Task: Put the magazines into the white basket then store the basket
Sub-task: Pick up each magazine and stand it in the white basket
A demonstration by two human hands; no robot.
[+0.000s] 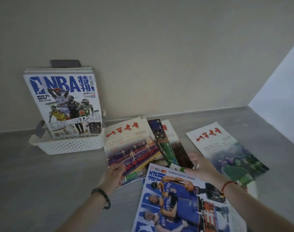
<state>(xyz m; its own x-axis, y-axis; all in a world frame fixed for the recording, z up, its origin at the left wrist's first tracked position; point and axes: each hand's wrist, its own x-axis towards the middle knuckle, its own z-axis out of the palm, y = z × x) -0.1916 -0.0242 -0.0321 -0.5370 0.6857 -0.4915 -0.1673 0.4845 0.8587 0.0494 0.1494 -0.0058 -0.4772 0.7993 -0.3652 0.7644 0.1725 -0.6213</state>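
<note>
A white perforated basket (71,145) stands at the back left against the wall, with several magazines upright in it; the front one is an NBA issue (64,104). More magazines lie spread on the grey surface. My left hand (113,174) grips the lower left corner of a magazine with red script and a night street photo (131,148). My right hand (201,166) hovers with fingers apart over the darker magazines (169,148) in the middle. A blue basketball magazine (181,203) lies nearest me. Another red-script magazine (226,151) lies at the right.
A dark grey plate (65,63) on the wall shows behind the upright magazines. The beige wall runs along the back and a white panel (280,87) closes the right side. Bare grey surface (42,190) lies at the front left.
</note>
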